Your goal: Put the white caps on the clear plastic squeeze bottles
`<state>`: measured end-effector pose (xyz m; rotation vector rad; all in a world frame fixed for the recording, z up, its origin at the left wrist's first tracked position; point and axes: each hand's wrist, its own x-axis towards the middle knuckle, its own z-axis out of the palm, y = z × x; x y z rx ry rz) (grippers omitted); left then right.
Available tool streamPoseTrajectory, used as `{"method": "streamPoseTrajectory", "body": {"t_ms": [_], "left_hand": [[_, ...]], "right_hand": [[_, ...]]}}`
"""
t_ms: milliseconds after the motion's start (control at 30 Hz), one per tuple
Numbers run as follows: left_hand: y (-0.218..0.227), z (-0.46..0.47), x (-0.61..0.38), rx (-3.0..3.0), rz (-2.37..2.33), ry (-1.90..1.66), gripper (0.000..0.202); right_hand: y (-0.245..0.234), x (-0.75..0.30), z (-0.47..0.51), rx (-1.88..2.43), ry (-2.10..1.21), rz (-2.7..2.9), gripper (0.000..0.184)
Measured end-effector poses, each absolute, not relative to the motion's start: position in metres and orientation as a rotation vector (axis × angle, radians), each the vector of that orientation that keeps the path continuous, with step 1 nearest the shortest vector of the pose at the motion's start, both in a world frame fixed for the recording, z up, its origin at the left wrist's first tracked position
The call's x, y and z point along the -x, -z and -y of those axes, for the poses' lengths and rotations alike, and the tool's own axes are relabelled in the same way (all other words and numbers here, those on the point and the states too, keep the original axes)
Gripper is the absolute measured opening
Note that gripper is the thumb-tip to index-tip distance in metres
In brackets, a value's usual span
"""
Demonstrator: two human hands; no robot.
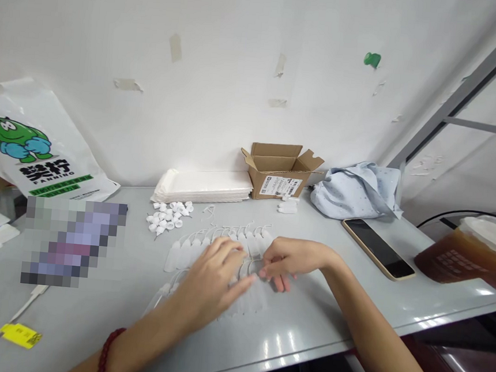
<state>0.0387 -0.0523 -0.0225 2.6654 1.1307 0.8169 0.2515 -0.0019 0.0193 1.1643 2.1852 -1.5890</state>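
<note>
Both hands meet over the middle of the grey table (305, 324), right above the small translucent plastic bottles (185, 253), which lie flat in two rough rows side by side, necks toward twelve o'clock; laid out that way each one is easy to reach in turn. The left hand (218, 276) lies palm down across the nearer row, fingers stretched and close together, tips pointing to three o'clock; whether it grips anything under the palm I cannot tell. The right hand (287, 262) comes in from three o'clock with thumb and fingers pinched almost shut, and seems to nip the thin top of one bottle where the two hands meet, though the part between the fingertips is too small to make out. The bottles look soft, milky and empty, with slim curved strips at their necks. A heap of loose white caps (168, 216) sits at ten o'clock of the hands, close enough to pick from. Further back, at twelve o'clock, are a stack of white padded bags (204, 187) and an open cardboard box (279, 171); a phone (377, 248) lies at two o'clock, kept off the working patch. A red bead bracelet (108, 352) circles the left wrist
</note>
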Motion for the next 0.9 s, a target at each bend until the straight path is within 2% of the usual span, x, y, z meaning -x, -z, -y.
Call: {"method": "streamPoseTrajectory", "body": {"t_ms": [100, 167, 233, 333, 433, 567, 900], "left_hand": [[0.024, 0.035, -0.026, -2.592, -1.285, -0.871, 0.025], [0.025, 0.027, -0.019, -2.566, -1.350, -0.823, 0.030], [0.025, 0.021, -0.015, -2.557, -1.363, -0.745, 0.035], [0.028, 0.018, -0.014, -2.557, -1.321, -0.664, 0.042], [0.032, 0.016, -0.016, -2.556, -1.285, -0.660, 0.045], [0.035, 0.014, -0.015, -2.534, -1.274, -0.727, 0.046], [0.009, 0.017, -0.014, -2.066, -1.410, -0.940, 0.048]], "right_hand": [[-0.022, -0.263, -0.006, -1.332, 1.603, -2.313, 0.033], [-0.019, -0.269, -0.014, -1.556, 1.489, -2.489, 0.030], [-0.013, -0.275, -0.023, -1.890, 1.126, -2.684, 0.025], [0.001, -0.283, -0.037, -2.220, 0.373, -2.742, 0.017], [0.013, -0.292, -0.048, -2.213, 0.079, -2.702, 0.027], [0.025, -0.301, -0.057, -2.133, -0.026, -2.694, 0.035], [0.029, -0.299, -0.060, -2.116, -0.080, -2.606, 0.031]]}}
